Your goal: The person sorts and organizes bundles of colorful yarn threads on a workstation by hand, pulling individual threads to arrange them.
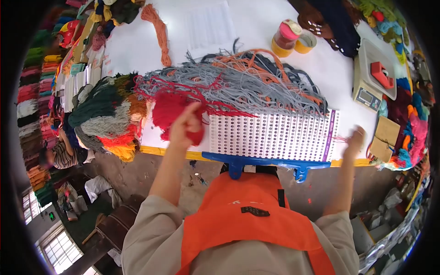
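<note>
My left hand [185, 126] is at the left end of the perforated white board [270, 137], closed around part of the bright red yarn [172, 107], with its index finger raised. Past the board's right edge, my right hand [354, 141] is smeared by motion; thin red strands [338, 138] run from its fingertips towards the board. Rows of holes cover the board, and a purple strip [330, 135] lies down its right side. A blue clamp bar [270, 161] lines its near edge. Grey yarn [229, 82] with red and orange strands covers the far edge.
Coloured yarn bundles [107, 117] sit left. An orange skein [158, 34], papers [211, 25], a pink-lidded jar [286, 36] and a tape roll [305, 42] lie farther back. A scale [366, 97] bearing a tray stands right, near brown card [385, 137]. Another person's hands [316, 23] are across the table.
</note>
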### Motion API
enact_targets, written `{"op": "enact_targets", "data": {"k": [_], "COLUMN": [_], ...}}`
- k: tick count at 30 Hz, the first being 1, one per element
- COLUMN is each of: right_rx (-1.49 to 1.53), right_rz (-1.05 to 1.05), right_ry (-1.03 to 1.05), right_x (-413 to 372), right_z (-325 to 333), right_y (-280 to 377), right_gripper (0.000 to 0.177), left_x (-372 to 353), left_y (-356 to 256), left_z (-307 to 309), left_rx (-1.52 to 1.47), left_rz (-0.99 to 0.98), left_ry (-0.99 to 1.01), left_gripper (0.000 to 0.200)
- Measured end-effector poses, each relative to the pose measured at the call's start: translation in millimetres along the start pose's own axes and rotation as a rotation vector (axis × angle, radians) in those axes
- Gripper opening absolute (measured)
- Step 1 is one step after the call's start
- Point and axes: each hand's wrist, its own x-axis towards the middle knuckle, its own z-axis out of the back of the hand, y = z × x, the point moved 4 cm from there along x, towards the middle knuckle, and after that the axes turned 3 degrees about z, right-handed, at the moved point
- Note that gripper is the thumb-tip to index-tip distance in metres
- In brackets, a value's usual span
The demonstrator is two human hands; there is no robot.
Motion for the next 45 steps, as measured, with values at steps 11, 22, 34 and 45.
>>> {"op": "enact_targets", "data": {"k": [11, 22, 34, 45], "right_rx": [-0.444, -0.336, -0.197, -0.214], "right_rz": [0.231, 0.288, 0.071, 0.086], "right_ry": [0.797, 0.839, 0.875, 0.944], "right_x": [-145, -145, -140, -138], "right_z": [-282, -277, -277, -279], "right_y": [121, 126, 116, 111], "right_gripper": [0.010, 0.014, 0.016, 0.028], "left_x": [101, 106, 85, 99], "left_y": [153, 165, 147, 133], "left_z": [-90, -93, -88, -69], "left_rx": [0.767, 0.925, 0.268, 1.472], "left_rz": [0.203, -0.080, 0.205, -0.063], "left_ry": [-0.224, -0.077, 0.094, -0.227], "left_gripper": [0.024, 0.027, 0.018, 0.040]}}
